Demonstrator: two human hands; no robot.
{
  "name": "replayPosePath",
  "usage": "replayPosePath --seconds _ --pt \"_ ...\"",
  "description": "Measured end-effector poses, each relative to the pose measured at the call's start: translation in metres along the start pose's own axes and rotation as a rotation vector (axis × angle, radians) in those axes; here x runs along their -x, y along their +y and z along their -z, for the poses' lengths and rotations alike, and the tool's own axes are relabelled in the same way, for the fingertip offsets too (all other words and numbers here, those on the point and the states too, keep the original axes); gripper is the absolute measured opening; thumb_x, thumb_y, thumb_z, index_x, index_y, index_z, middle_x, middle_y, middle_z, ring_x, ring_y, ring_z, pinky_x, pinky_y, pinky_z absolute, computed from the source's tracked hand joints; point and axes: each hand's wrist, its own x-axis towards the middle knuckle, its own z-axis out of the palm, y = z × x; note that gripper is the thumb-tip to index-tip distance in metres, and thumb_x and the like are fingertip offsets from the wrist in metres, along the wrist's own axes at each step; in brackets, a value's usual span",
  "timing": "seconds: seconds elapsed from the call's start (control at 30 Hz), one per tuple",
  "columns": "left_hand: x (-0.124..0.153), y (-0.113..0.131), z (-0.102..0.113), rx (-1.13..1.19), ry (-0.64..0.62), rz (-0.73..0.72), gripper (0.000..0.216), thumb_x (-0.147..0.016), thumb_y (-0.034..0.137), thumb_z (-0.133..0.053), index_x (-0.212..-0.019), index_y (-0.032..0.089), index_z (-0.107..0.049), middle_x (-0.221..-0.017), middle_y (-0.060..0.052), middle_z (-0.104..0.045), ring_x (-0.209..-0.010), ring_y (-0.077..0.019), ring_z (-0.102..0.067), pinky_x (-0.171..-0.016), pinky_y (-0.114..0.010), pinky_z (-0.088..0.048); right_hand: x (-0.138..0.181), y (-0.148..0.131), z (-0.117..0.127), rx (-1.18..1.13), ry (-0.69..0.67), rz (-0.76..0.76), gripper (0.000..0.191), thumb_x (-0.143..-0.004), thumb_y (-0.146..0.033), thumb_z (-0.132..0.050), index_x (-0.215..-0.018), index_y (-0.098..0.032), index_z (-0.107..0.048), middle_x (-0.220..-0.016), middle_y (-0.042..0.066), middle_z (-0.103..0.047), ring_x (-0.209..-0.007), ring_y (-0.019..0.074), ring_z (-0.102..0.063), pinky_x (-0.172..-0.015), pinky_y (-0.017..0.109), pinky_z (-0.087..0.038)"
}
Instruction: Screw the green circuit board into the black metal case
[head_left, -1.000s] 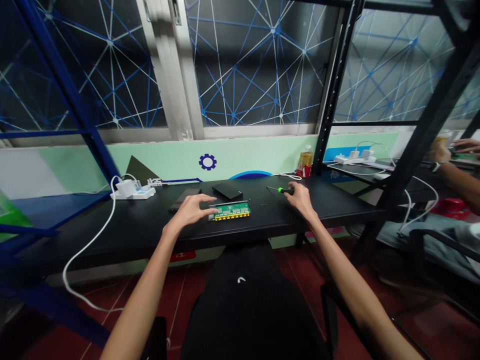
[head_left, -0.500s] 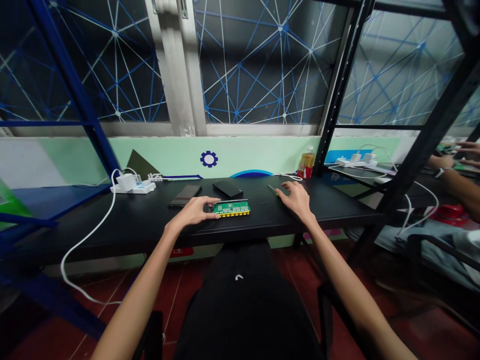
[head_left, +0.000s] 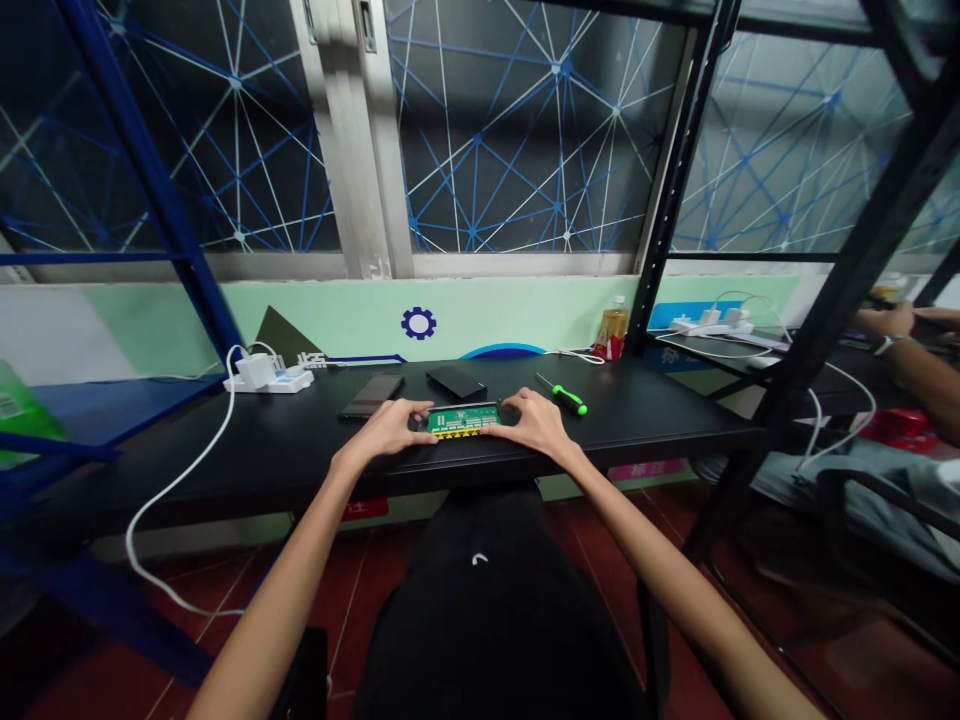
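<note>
A green circuit board (head_left: 463,418) with a row of yellow ports along its near edge lies at the front of the black desk, in what looks like a shallow dark casing. My left hand (head_left: 390,428) grips its left end between thumb and fingers. At the right end, my right hand (head_left: 534,422) holds it the same way. A screwdriver (head_left: 568,398) with a green and black handle rests on the desk just beyond my right hand. Behind the board is a flat black cover (head_left: 456,381).
A dark phone-like slab (head_left: 371,395) lies behind my left hand. White power strips with a cable (head_left: 274,378) sit at the left, and a drink bottle (head_left: 611,330) stands at the back right. Another person's arm (head_left: 911,350) is at the neighbouring desk, past the black frame post.
My right hand has let go of the screwdriver, leaving it on the desk, and moved left to grip the board's right end. My left hand keeps its hold.
</note>
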Motion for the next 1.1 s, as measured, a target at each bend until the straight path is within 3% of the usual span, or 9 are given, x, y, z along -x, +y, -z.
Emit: replayPosePath --seconds 0.23,0.6,0.8,0.97,1.1 --pt "-0.002 -0.002 -0.005 -0.013 0.039 -0.023 0.065 -0.068 0.046 -0.075 -0.126 0.016 -0.069 -0.105 -0.013 -0.075 -0.096 -0.0297 -0.068 -0.083 -0.037 -0.049 -0.001 0.001 0.001 0.04 -0.134 0.059 0.066 -0.077 -0.076 -0.061 -0.106 -0.019 -0.075 -0.101 0.01 -0.068 -0.096 0.0249 -0.065 -0.075 0.031 -0.046" --pt "-0.002 -0.004 -0.005 0.013 0.063 -0.031 0.066 -0.066 0.044 -0.079 -0.126 0.018 -0.069 -0.099 -0.01 -0.075 -0.091 -0.0273 -0.067 -0.08 -0.036 -0.05 0.0 0.004 0.002 -0.001 -0.115 0.071 0.062 -0.077 -0.074 -0.064 -0.107 -0.021 -0.073 -0.097 0.006 -0.066 -0.084 0.0212 -0.065 -0.067 0.029 -0.042" --pt "-0.002 -0.005 -0.007 0.03 0.157 -0.124 0.061 -0.069 0.037 -0.08 -0.126 0.022 -0.068 -0.098 -0.006 -0.071 -0.084 -0.0214 -0.065 -0.077 -0.034 -0.05 0.002 0.0 0.005 0.0 -0.008 0.067 0.063 -0.075 -0.071 -0.068 -0.111 -0.02 -0.069 -0.103 0.006 -0.065 -0.084 0.0213 -0.065 -0.063 0.028 -0.04" --pt "0.001 0.01 -0.004 -0.043 0.302 -0.196 0.055 -0.075 0.027 -0.076 -0.128 0.023 -0.064 -0.117 -0.007 -0.064 -0.081 -0.0173 -0.062 -0.074 -0.033 -0.051 0.002 -0.003 0.005 -0.014 0.116 0.059 0.061 -0.079 -0.067 -0.067 -0.117 -0.019 -0.062 -0.106 0.008 -0.066 -0.087 0.0228 -0.065 -0.06 0.027 -0.038" --pt "0.005 0.022 -0.005 -0.178 0.396 -0.215 0.053 -0.081 0.022 -0.07 -0.133 0.025 -0.06 -0.13 -0.007 -0.059 -0.092 -0.0204 -0.065 -0.077 -0.034 -0.053 0.002 -0.002 0.003 -0.042 0.179 0.063 0.061 -0.081 -0.065 -0.065 -0.12 -0.018 -0.059 -0.107 0.01 -0.066 -0.09 0.0241 -0.065 -0.059 0.027 -0.039"
